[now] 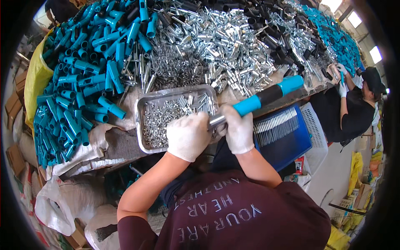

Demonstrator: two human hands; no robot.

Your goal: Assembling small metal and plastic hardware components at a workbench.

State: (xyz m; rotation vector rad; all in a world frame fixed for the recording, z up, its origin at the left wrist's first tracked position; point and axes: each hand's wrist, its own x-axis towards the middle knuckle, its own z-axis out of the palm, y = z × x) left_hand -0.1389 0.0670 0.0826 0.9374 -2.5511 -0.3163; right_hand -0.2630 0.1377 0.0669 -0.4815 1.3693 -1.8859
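Note:
A teal-and-black tubular tool (pixel 271 95) with a bare metal end slants up to the right between my white-gloved hands. My right hand (pixel 238 130) is closed around it near where the teal sleeve meets the metal. At the metal end, the fingers of my left hand (pixel 187 136) are closed; their tips are partly hidden. Both hands are over the right part of a metal tray (pixel 141 121), which holds many small silvery parts (pixel 160 118) and some short metal pins (pixel 185 101).
Teal tubes (pixel 71 100) heap up at the left, beside a yellow sack (pixel 36 83). Springs (pixel 173 64) and silvery metal parts (pixel 233 50) cover the table behind the tray. At right are a blue bin (pixel 302 139) of metal rods and a co-worker (pixel 354 104).

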